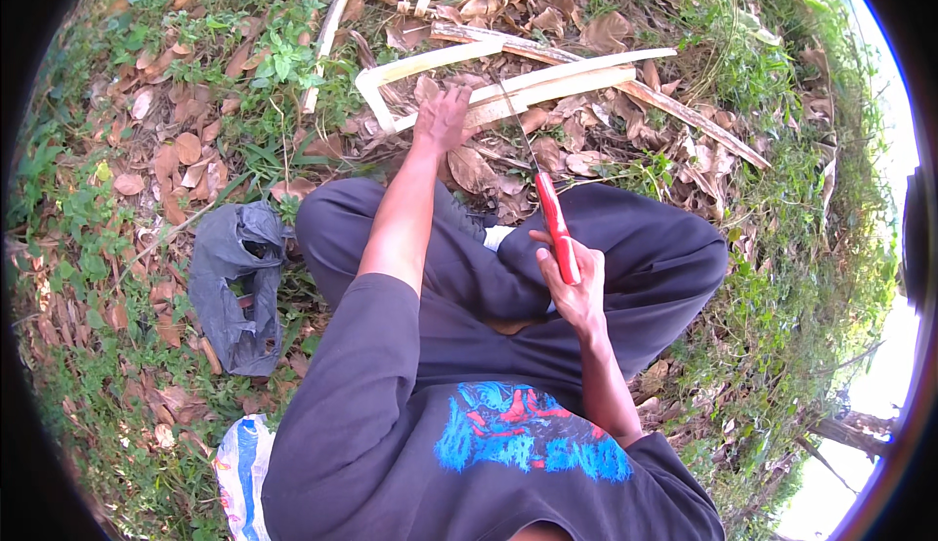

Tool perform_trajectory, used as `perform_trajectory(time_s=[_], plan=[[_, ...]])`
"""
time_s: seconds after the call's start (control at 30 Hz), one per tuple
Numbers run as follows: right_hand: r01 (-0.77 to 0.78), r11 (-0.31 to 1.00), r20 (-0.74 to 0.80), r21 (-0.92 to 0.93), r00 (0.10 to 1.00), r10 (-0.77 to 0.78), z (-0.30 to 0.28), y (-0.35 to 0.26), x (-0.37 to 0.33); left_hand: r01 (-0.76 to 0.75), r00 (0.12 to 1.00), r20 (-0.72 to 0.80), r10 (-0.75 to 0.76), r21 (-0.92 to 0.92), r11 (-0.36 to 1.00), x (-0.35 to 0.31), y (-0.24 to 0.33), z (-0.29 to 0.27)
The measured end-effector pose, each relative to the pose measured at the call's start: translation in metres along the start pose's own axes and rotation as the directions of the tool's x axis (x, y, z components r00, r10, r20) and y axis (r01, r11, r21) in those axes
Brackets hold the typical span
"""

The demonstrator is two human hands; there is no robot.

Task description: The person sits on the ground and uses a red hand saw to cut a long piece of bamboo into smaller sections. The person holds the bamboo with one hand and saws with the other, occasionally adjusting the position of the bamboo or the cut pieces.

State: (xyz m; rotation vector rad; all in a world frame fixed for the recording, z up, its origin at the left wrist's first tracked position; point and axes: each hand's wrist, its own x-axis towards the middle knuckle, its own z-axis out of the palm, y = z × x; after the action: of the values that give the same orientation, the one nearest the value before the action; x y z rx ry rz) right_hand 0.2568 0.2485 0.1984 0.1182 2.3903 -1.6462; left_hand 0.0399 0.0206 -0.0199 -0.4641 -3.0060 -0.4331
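Observation:
My right hand [578, 292] is closed around the red handle of a saw [555, 223]. The saw's thin blade points away from me, and its far end lies across a pale wooden strip [576, 86]. On the left end of that strip, my left hand [445, 121] presses down with its fingers over the wood. Another pale strip [430, 60] and a short pale piece [374, 101] meet at a corner just left of that hand. Behind them a long bark-brown stick [684, 116] runs at a slant. Whether the blade has cut in is too small to tell.
My crossed legs [635, 258] in dark trousers lie under the saw. A black plastic bag [234, 287] rests at the left, and a white bag with blue and red [244, 473] lies nearer. Another pale stick [334, 28] stands out among dry leaves [479, 170] and grass.

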Motion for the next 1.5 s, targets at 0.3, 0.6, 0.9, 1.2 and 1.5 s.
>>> perform_trajectory(time_s=[0.3, 0.6, 0.9, 1.2, 1.5], plan=[[0.005, 0.997, 0.018, -0.079, 1.0, -0.004, -0.002, -0.005, 0.014, 0.014, 0.999, 0.052, -0.015, 0.012, 1.0, 0.005, 0.007, -0.007], [0.066, 0.99, -0.022, -0.127, 0.997, -0.07, 0.007, -0.005, 0.002, -0.023, 0.998, 0.051, 0.024, -0.006, 1.0, 0.006, 0.0, -0.001], [0.019, 0.998, -0.029, -0.066, 0.999, -0.021, 0.003, -0.017, -0.002, -0.07, 0.996, -0.061, 0.069, -0.004, 0.998, 0.011, -0.007, -0.006], [0.056, 0.998, -0.06, -0.023, 0.997, -0.058, -0.008, -0.028, -0.018, -0.071, 0.997, -0.004, 0.071, -0.076, 0.995, 0.013, 0.002, -0.027], [0.012, 1.0, -0.054, 0.001, 0.998, -0.011, -0.004, -0.023, -0.027, -0.056, 0.998, -0.022, 0.055, -0.062, 0.997, 0.005, 0.007, -0.027]])
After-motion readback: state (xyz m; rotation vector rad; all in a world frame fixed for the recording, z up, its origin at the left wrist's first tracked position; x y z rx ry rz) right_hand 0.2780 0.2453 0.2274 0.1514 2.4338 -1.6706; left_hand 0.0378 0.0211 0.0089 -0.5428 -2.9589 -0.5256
